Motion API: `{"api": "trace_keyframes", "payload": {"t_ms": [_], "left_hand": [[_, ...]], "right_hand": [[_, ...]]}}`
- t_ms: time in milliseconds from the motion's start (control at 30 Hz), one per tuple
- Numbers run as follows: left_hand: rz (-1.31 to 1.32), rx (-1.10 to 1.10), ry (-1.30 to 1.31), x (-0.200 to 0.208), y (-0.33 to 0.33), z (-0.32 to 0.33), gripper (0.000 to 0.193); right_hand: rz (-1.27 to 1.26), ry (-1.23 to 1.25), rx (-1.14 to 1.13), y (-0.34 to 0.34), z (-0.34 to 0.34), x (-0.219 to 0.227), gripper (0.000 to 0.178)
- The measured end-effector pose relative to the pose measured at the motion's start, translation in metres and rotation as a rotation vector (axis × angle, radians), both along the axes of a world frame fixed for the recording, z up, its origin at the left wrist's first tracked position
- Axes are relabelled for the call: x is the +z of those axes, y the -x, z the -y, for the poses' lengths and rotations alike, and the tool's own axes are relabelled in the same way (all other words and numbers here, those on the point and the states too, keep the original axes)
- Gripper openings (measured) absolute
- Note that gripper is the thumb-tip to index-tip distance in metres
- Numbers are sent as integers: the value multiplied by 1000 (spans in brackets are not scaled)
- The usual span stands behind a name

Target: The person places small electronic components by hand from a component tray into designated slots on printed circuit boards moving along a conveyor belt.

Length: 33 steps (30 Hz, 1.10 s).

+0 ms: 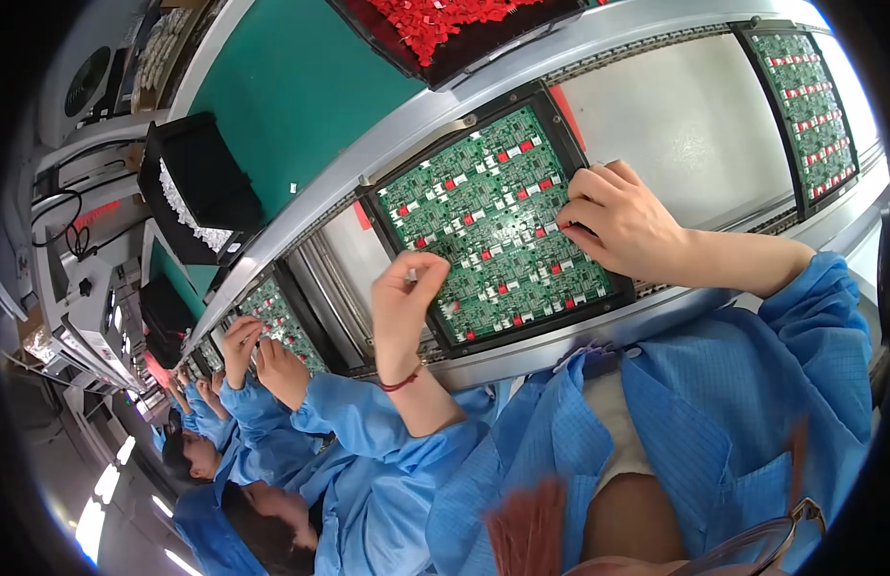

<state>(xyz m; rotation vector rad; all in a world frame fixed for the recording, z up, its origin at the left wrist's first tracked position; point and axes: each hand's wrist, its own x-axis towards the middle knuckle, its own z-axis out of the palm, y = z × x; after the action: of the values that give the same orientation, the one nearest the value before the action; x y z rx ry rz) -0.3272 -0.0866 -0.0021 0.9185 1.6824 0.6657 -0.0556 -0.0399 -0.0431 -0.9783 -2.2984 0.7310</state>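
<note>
A green circuit board panel (503, 240) lies in a black frame (392, 235) on the conveyor, directly in front of the person, dotted with rows of red and white connectors. The left hand (411, 288), a dark red bracelet (401, 380) on its wrist, is over the panel's left edge, thumb and forefinger pressed together, a small whitish piece (412, 276) showing in their curl. The right hand (618, 221) bends its fingers over the panel's right side; whether it pinches anything cannot be told. Another framed panel (815, 110) sits well apart to the right. Beyond the metal rail (416, 130), on the green desk (301, 86), are a black bin (503, 60) of red connectors (440, 24) and, farther left, a black tray (205, 173) holding white connectors (191, 216). At left, a co-worker's hands (282, 372) are near a further panel (272, 305)
</note>
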Motion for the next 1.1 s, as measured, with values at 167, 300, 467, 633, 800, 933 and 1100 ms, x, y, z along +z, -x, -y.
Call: {"api": "trace_keyframes", "payload": {"t_ms": [167,300,467,633,800,933,1100], "left_hand": [[-192,28,-225,-3,-6,18,6],[-365,108,-234,12,3,41,8],[-601,-216,-153,20,5,74,20],[-580,-213,-163,13,-4,88,20],[-566,-193,-148,9,3,93,14],[-526,-169,-125,8,4,92,10],[-509,-140,-142,4,5,93,8]], "right_hand": [[0,-41,7,0,-2,-1,11],[0,-32,-9,1,-1,0,11],[16,-36,9,0,-4,3,11],[26,-80,46,-2,-5,-3,9],[-36,-4,5,-1,-4,0,9],[-28,-9,10,0,-3,-2,10],[0,-53,40,-1,-2,-5,10]]}}
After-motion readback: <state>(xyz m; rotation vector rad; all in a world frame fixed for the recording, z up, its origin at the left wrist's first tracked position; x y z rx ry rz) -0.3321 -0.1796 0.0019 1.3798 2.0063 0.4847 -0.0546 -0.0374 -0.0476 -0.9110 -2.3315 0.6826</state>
